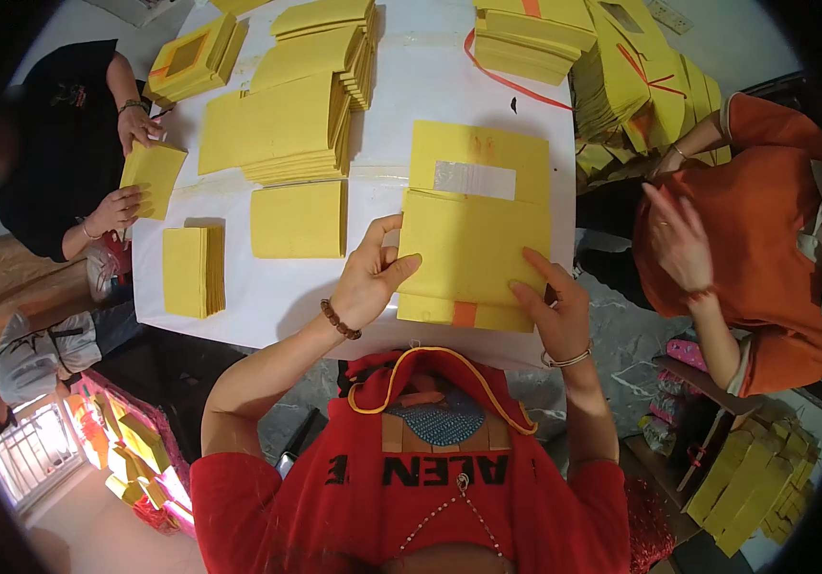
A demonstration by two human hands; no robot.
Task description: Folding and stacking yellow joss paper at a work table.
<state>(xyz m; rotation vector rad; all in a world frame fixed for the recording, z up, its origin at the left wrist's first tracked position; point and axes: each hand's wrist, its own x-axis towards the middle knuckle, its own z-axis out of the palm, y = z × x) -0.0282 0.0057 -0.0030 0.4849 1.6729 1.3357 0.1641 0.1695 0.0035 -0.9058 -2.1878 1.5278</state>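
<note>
In front of me is a yellow paper packet [473, 244], a folded sheet with an orange patch at its near edge. Its upper part shows a pale rectangular window or label [475, 180]; I cannot tell which. My left hand [370, 273] is closed on the left edge, thumb on top. At the lower right edge, my right hand [556, 311] grips it with thumb and fingers. Left of my hands lie a flat yellow stack [298, 220] and a smaller upright-edged stack [193, 272].
Tall yellow stacks [277, 129] cover the white table's [430, 57] far left, with another stack [533, 43] and a red ribbon [516, 88] far right. One co-worker [57, 143] at left holds a yellow piece [154, 182]. Another person in orange [736, 239] is at right.
</note>
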